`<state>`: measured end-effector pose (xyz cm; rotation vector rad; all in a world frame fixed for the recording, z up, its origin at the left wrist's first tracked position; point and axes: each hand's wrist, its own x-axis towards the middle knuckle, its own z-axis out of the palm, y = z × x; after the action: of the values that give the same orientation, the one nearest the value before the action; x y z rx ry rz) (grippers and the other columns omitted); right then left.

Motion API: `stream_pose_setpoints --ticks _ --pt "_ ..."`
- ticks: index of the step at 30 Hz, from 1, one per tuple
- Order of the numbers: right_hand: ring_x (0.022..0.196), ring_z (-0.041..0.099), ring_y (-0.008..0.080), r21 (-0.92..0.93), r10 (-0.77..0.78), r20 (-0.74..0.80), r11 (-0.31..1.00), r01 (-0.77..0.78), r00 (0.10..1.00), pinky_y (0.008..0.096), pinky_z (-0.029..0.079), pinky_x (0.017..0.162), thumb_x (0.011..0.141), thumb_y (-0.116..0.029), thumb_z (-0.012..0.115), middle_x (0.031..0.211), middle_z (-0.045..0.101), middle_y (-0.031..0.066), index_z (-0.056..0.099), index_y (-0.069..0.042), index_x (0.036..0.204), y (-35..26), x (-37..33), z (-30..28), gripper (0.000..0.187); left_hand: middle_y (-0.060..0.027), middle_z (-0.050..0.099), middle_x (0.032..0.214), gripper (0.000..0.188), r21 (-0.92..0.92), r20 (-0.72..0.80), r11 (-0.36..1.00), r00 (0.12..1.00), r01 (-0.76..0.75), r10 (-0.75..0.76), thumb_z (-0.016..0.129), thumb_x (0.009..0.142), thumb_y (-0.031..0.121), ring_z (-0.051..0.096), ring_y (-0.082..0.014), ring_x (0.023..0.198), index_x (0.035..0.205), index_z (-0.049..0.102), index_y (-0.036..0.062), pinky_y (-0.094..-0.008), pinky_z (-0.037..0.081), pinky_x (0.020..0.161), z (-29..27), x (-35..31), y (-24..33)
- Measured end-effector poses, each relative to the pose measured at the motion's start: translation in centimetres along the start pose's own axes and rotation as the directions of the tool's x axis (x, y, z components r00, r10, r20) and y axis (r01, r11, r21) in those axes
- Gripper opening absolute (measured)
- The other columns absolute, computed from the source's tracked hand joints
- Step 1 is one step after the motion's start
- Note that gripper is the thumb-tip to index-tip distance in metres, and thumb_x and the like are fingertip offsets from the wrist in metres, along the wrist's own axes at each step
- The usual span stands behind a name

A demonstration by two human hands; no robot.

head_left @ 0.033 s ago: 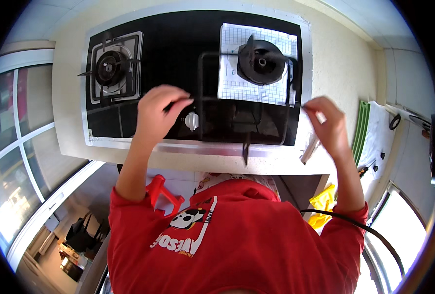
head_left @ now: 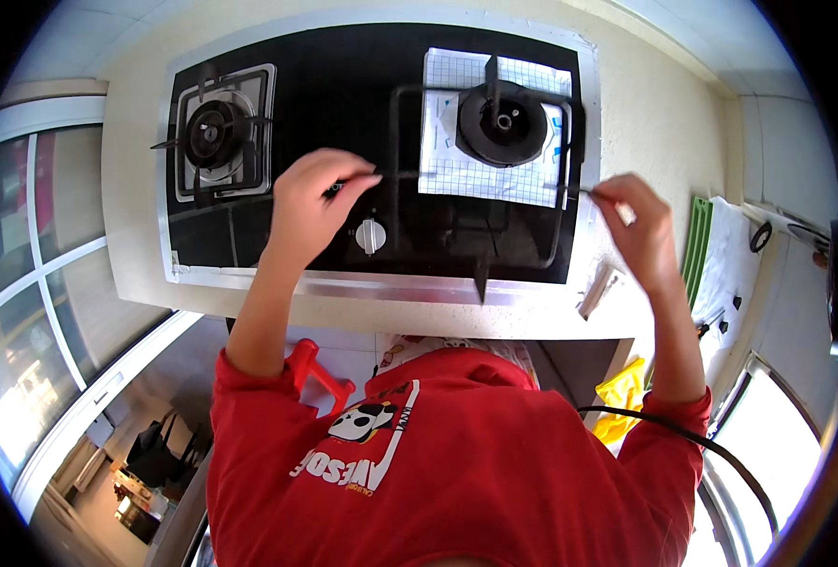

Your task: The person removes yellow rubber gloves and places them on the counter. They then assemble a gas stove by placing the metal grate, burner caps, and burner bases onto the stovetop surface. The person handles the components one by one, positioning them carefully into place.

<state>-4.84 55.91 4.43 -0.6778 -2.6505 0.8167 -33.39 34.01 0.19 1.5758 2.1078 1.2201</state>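
I hold a black square pan support (head_left: 481, 276) with upright prongs over the right burner (head_left: 502, 142) of a black glass gas hob (head_left: 334, 85). My left hand (head_left: 320, 194) pinches its left prong. At the opposite side, the fingers of my right hand (head_left: 638, 217) are closed on the right prong. A white sheet with a blue grid (head_left: 438, 123) lies around the burner's base, under the support. Just nearer than my left fingers is a silver control knob (head_left: 371, 236).
At the left, the other burner (head_left: 213, 134) has its own support in place. A small whitish block (head_left: 600, 291) lies on the counter's front right. Green slats (head_left: 696, 246) stand at far right; a yellow cloth (head_left: 621, 397) and a red plastic stool (head_left: 320, 378) are below the counter.
The pan support has shifted slightly away from me and to the right, with both hands still on it. My left hand has moved a little farther forward.
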Motion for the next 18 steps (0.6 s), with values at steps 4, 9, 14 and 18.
stream_pose_setpoints --ticks 4,9,14,18 --pt "0.071 0.063 0.0218 0.003 0.05 -0.076 0.999 -0.05 0.996 0.0286 0.052 0.066 0.079 0.003 0.067 0.08 0.062 0.0121 0.061 0.005 0.086 4.0 3.1 -0.6 0.009 -0.01 0.066 0.079 0.011 -0.072 -0.082 0.995 0.994 -0.076 0.07 0.074 0.073 0.002 0.064 -0.0208 0.07 0.08 0.066 -0.0002 -0.0272 0.049 0.062 3.7 4.4 -2.1" --pt "0.072 0.063 0.0215 0.024 0.104 -0.058 0.994 -0.103 0.993 0.0291 0.052 0.067 0.079 0.002 0.066 0.082 0.063 0.0121 0.062 0.004 0.087 7.6 3.9 0.5 0.009 -0.0095 0.064 0.075 0.01 -0.112 -0.063 0.99 0.995 -0.09 0.083 0.072 0.074 0.002 0.061 -0.0192 0.063 0.078 0.064 -0.0008 -0.0259 0.046 0.053 6.5 6.2 -3.7" --pt "0.072 0.064 0.0218 0.055 0.155 0.011 0.986 -0.155 0.988 0.0289 0.052 0.067 0.08 0.001 0.066 0.082 0.063 0.0125 0.062 0.003 0.087 9.2 3.8 1.9 0.008 -0.0096 0.064 0.075 0.01 -0.101 -0.024 0.993 0.998 -0.064 0.062 0.072 0.074 0.001 0.061 -0.0199 0.063 0.079 0.064 -0.0009 -0.0263 0.046 0.054 7.6 6.3 -4.9" --pt "0.073 0.064 0.0225 0.062 0.149 0.034 0.987 -0.151 0.988 0.0289 0.052 0.067 0.08 0.0 0.066 0.082 0.063 0.0127 0.062 0.003 0.086 9.5 4.6 2.3 0.008 -0.0098 0.064 0.075 0.01 -0.072 -0.01 0.997 0.999 -0.033 0.033 0.072 0.074 0.002 0.061 -0.0203 0.064 0.079 0.064 -0.0011 -0.0266 0.046 0.054 7.6 6.3 -5.5"
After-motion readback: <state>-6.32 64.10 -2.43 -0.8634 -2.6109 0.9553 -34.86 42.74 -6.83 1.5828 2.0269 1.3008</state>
